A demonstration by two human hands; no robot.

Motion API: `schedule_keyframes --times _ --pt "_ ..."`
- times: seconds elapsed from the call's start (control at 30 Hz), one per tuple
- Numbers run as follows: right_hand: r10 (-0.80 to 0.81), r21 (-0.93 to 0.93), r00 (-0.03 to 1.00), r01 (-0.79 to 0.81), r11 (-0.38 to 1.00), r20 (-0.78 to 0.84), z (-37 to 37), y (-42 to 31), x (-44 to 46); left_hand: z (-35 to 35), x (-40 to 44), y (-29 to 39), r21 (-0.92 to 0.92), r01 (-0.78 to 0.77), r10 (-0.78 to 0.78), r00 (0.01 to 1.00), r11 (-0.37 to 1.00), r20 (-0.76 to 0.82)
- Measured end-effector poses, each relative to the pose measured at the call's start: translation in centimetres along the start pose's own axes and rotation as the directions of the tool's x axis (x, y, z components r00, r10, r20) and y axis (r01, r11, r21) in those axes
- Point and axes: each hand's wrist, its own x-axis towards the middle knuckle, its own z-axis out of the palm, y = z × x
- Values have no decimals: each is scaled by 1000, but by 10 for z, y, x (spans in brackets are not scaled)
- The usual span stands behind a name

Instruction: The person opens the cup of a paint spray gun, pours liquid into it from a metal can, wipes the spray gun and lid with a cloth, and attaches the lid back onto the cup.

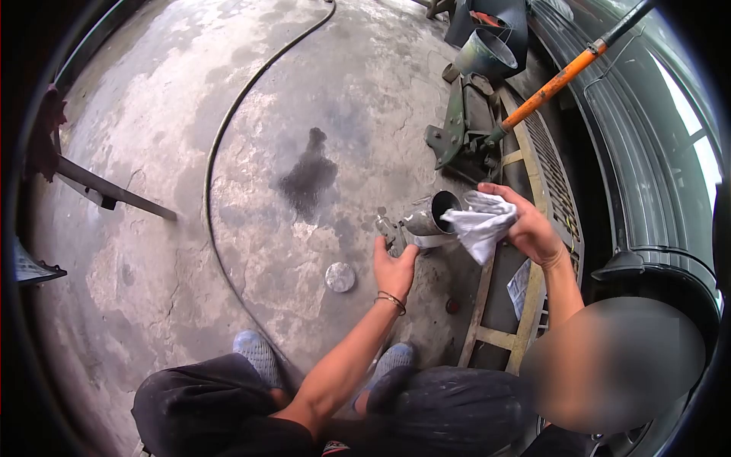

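My left hand (394, 268) is closed around the metal body of a spray gun (390, 234), low over the floor. The gun's grey cup (421, 218) lies tipped sideways, its dark open mouth facing right. In my right hand (537, 232) a crumpled white cloth (483, 227) is gripped, and its loose end hangs right beside the cup's mouth. Whether the cloth touches the rim I cannot tell. Left of my left hand, a round whitish lid (340, 277) lies on the concrete.
A long hose (215, 145) curves across the floor (152, 251) near a dark wet patch (308, 181). At right are a floor jack (461, 126) with an orange handle (556, 87), a slatted frame (499, 337), a bucket (485, 53) and a car (647, 145). A metal bar (122, 194) juts in from the left.
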Motion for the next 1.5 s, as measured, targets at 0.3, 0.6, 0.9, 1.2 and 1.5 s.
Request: schedule_keyframes --times 0.3,0.6,0.9,1.2,1.5 --pt "-230 -559 939 51 828 -255 -21 52 7 -4 -3 20 -15 25 -24 997 1000 67" --pt "-373 -48 861 380 924 -346 40 110 38 -6 -4 49 -6 304 -293 923 953 251" --pt "69 330 945 43 943 -320 17 134 66 -7 -8 67 115 378 -395 888 919 237" --pt "-479 -419 773 305 855 -416 -5 117 21 -6 5 32 78 179 -191 963 981 192" --pt "-467 -986 882 132 100 71 22 7 9 -5 -5 52 182 185 -231 932 966 278"
